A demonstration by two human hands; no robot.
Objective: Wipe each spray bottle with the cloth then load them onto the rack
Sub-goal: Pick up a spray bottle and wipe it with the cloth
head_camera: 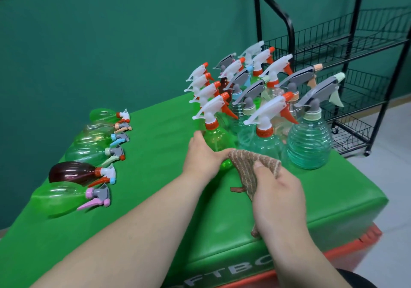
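Note:
My left hand (203, 156) grips the body of an upright green spray bottle (216, 138) with a white and orange trigger head, at the front of a cluster of standing bottles (266, 92). Just to its right, my right hand (275, 190) holds a brown striped cloth (249, 165), thumb on top, the cloth touching the bottle's lower side. Several more bottles (89, 161) lie on their sides in a row at the left of the green table (155, 176). The black wire rack (355, 65) stands behind the table at the right, its shelves bare.
A ribbed teal bottle (309, 141) with a grey head stands close to the cloth on the right. The table's front right edge drops to an orange base (347, 252) and pale floor. A dark green wall lies behind.

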